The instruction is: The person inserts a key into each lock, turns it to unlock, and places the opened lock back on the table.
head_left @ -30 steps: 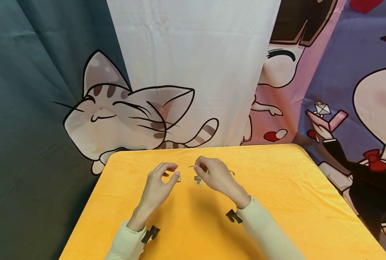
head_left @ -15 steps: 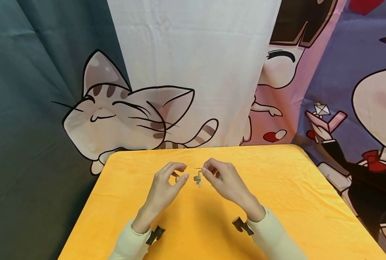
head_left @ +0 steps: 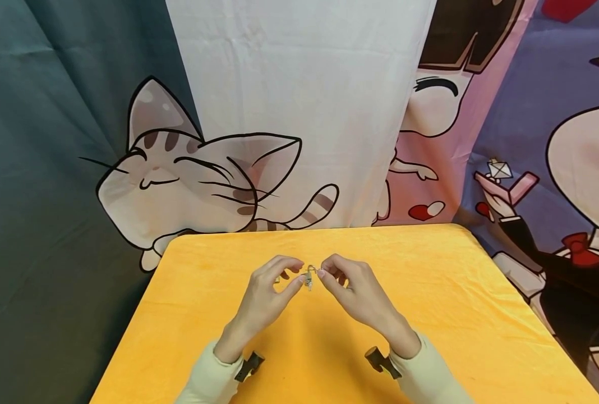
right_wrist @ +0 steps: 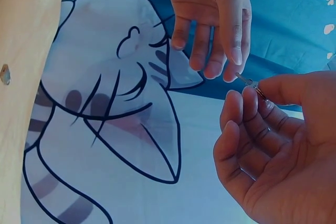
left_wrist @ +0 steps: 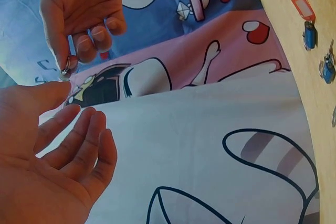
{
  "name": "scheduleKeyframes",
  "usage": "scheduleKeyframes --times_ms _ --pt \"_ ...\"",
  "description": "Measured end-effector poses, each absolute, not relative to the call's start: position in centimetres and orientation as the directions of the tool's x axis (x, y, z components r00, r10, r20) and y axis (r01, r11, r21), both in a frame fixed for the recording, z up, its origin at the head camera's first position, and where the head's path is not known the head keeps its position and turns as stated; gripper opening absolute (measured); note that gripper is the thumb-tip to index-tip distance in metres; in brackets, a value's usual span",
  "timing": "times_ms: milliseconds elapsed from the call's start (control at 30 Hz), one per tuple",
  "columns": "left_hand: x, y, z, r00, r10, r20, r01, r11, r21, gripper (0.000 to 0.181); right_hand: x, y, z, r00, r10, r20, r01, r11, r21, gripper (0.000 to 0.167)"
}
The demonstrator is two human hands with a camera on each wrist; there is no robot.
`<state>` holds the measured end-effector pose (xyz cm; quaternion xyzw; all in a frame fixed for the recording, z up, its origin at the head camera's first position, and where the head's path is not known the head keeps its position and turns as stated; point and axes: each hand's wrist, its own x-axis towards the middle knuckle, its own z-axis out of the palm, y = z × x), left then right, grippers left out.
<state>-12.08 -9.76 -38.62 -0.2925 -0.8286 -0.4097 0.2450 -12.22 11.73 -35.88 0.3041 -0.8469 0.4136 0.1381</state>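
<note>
My right hand (head_left: 357, 292) pinches a small metal key (right_wrist: 245, 80) between thumb and forefinger, with a ring at its finger end. The key's tip points at my left hand (right_wrist: 212, 19). That hand's thumb and fingers are spread apart and loosely bent, close to the tip; whether they touch it I cannot tell. On the table below the hands lies a small padlock (head_left: 308, 278) with its shackle raised and keys hanging by it. A second padlock (head_left: 277, 279) is partly hidden behind my left fingers.
A yellow cloth covers the table (head_left: 330, 359). In the left wrist view, a red key tag (left_wrist: 302, 6) lies beside a dark blue-looking padlock (left_wrist: 310, 35). Behind the table hangs a printed curtain (head_left: 304, 112) with a cartoon cat.
My right hand has moved right and slightly nearer with the key. My left hand has moved right towards it, so the two hands now face each other over the middle padlock.
</note>
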Motion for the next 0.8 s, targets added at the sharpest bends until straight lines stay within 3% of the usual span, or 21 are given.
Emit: scheduleKeyframes --times_ms 233,800 --pt "-12.1 -9.2 -38.5 -0.683 0.319 0.657 0.722 0.429 0.543 0.017 -12.0 12.0 -35.9 -0.769 -0.398 0.5 -0.639 0.462 -0.615 0.009" --pt "-12.0 -7.2 -39.8 -0.705 0.417 0.573 0.708 0.376 0.598 0.017 -11.7 12.2 -36.0 -0.765 -0.401 0.505 -0.644 0.435 -0.63 0.008"
